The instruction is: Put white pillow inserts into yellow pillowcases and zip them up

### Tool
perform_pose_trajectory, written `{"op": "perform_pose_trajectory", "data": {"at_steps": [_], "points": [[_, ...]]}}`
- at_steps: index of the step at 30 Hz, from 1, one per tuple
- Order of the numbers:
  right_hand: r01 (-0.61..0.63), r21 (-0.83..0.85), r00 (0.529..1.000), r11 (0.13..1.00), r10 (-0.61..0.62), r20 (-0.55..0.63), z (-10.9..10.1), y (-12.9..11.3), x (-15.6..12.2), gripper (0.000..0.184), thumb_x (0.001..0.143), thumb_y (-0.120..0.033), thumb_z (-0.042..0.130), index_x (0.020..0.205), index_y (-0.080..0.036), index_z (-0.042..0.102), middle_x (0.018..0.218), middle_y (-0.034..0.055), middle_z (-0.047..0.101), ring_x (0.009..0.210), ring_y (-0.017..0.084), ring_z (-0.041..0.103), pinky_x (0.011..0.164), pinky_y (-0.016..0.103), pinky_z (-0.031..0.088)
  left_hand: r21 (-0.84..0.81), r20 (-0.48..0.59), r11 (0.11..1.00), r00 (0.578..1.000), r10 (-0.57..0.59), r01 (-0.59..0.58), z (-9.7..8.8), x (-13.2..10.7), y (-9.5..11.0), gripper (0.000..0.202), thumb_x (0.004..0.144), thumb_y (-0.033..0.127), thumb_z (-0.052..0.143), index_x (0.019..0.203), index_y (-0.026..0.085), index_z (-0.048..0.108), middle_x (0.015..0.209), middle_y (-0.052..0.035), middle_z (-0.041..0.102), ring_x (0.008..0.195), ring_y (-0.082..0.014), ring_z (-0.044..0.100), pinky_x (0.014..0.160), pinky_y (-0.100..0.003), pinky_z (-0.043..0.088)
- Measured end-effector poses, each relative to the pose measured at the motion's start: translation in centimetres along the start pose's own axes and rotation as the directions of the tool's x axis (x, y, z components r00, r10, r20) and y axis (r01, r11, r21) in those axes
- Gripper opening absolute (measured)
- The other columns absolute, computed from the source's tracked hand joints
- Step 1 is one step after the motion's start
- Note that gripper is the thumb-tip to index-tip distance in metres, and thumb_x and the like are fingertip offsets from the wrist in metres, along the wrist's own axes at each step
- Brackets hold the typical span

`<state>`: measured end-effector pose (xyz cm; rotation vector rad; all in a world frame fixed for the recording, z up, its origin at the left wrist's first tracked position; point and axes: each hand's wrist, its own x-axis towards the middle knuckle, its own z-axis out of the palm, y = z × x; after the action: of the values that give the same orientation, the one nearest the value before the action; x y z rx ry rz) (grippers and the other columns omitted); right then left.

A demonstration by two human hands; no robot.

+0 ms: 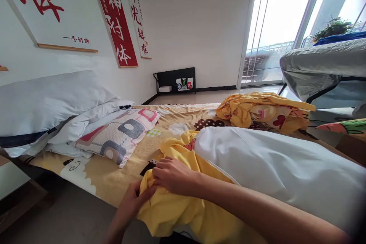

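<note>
A yellow fabric cover (174, 213) lies bunched at the near side of the bed, its edge lying along a large white padded piece of bedding (271, 160). Whether that white piece is a quilt or a long pillow, I cannot tell. My left hand (131, 200) pinches the cover's near left corner between thumb and fingers. Just above it, my right hand (173, 175) is closed on the same corner, palm down, with the forearm crossing over the cover and the white bedding. The right fingertips are partly hidden in the folds.
The bed sheet (111, 183) is tan with animal prints. A patterned cushion (120, 135) and stacked white pillows (57, 103) lie on the left. Crumpled yellow printed cloth (263, 110) sits at the far side. A nightstand (14, 187) stands near left, a grey-covered piece (323, 65) at right.
</note>
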<state>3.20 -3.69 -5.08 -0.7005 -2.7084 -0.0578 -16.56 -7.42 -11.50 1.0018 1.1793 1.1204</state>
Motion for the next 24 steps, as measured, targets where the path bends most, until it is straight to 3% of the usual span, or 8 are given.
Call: {"op": "perform_pose_trajectory", "data": {"at_steps": [2, 5, 9, 11, 13, 18, 21, 24], "points": [[0.021, -0.072, 0.999, 0.997, -0.024, -0.039, 0.1, -0.2, 0.1, 0.016, 0.092, -0.030, 0.052, 0.085, -0.017, 0.057, 0.084, 0.0020, 0.063, 0.078, 0.014, 0.054, 0.072, 0.028, 0.036, 0.065, -0.015, 0.996, 0.997, 0.069, -0.068, 0.6, -0.5, 0.2, 0.039, 0.051, 0.039, 0.086, 0.067, 0.010, 0.066, 0.060, -0.0028, 0.062, 0.056, -0.0138, 0.056, 0.047, -0.019, 0.039], [-0.047, -0.195, 0.994, 0.980, 0.027, -0.103, -0.6, 0.8, -0.8, 0.011, 0.090, -0.025, 0.050, 0.093, -0.016, 0.057, 0.093, 0.0048, 0.061, 0.087, 0.018, 0.053, 0.075, 0.032, 0.038, -0.111, -0.180, 0.993, 0.984, 0.015, -0.036, 0.3, -0.6, 0.1, 0.034, 0.060, 0.037, 0.080, 0.075, 0.010, 0.067, 0.064, -0.0036, 0.064, 0.062, -0.0178, 0.061, 0.052, -0.021, 0.047], [-0.357, -0.242, 0.934, 0.902, 0.346, -0.089, -1.6, 4.1, -4.8, 0.022, 0.089, -0.024, 0.050, 0.106, -0.013, 0.058, 0.105, 0.0117, 0.059, 0.097, 0.024, 0.052, 0.085, 0.038, 0.040, -0.366, -0.336, 0.930, 0.929, -0.156, 0.024, -1.5, -0.3, -1.0, 0.024, 0.072, 0.024, 0.067, 0.093, 0.011, 0.066, 0.082, -0.0079, 0.071, 0.077, -0.0223, 0.068, 0.061, -0.026, 0.055], [-0.522, -0.157, 0.851, 0.838, 0.523, -0.038, -1.6, 5.2, -7.5, 0.028, 0.088, -0.033, 0.053, 0.107, -0.013, 0.058, 0.106, 0.0130, 0.060, 0.099, 0.026, 0.053, 0.087, 0.040, 0.041, -0.437, -0.340, 0.899, 0.917, -0.211, 0.045, -2.4, -0.3, -1.9, 0.027, 0.077, 0.021, 0.061, 0.101, 0.010, 0.065, 0.086, -0.0093, 0.071, 0.080, -0.0233, 0.069, 0.064, -0.028, 0.057], [-0.598, -0.060, 0.799, 0.799, 0.600, 0.026, -1.4, 5.3, -9.9, 0.033, 0.086, -0.040, 0.055, 0.105, -0.013, 0.060, 0.105, 0.0127, 0.060, 0.099, 0.026, 0.054, 0.087, 0.040, 0.043, -0.461, -0.349, 0.884, 0.901, -0.258, 0.075, -3.3, -0.2, -3.1, 0.033, 0.077, 0.019, 0.060, 0.108, 0.008, 0.063, 0.085, -0.0104, 0.072, 0.082, -0.0252, 0.070, 0.066, -0.030, 0.059], [-0.535, 0.063, 0.835, 0.842, 0.515, 0.195, -3.7, 4.4, -12.2, 0.025, 0.082, -0.032, 0.058, 0.101, -0.017, 0.064, 0.102, 0.0096, 0.064, 0.095, 0.023, 0.059, 0.085, 0.035, 0.046, -0.392, -0.294, 0.914, 0.929, -0.226, 0.098, -5.5, 0.0, -5.7, 0.042, 0.065, 0.020, 0.073, 0.104, 0.008, 0.066, 0.085, -0.0114, 0.073, 0.083, -0.0288, 0.070, 0.066, -0.031, 0.059], [-0.531, 0.134, 0.816, 0.837, 0.462, 0.349, -7.5, 7.6, -11.8, 0.029, 0.079, -0.031, 0.060, 0.104, -0.019, 0.067, 0.098, 0.0066, 0.068, 0.089, 0.020, 0.063, 0.080, 0.031, 0.047, -0.329, -0.253, 0.940, 0.950, -0.182, 0.092, -6.5, -0.2, -6.5, 0.043, 0.055, 0.032, 0.083, 0.088, 0.009, 0.069, 0.081, -0.0118, 0.072, 0.081, -0.0307, 0.070, 0.059, -0.030, 0.057], [-0.628, -0.003, 0.759, 0.778, 0.614, 0.215, -10.1, 13.0, -12.0, 0.039, 0.081, -0.038, 0.057, 0.114, -0.018, 0.064, 0.107, 0.0097, 0.068, 0.096, 0.024, 0.063, 0.083, 0.034, 0.046, -0.171, -0.240, 0.980, 0.961, -0.138, 0.098, -6.8, -0.6, -6.9, 0.048, 0.052, 0.049, 0.083, 0.077, 0.011, 0.068, 0.076, -0.0110, 0.072, 0.076, -0.0305, 0.069, 0.050, -0.027, 0.051]]}}
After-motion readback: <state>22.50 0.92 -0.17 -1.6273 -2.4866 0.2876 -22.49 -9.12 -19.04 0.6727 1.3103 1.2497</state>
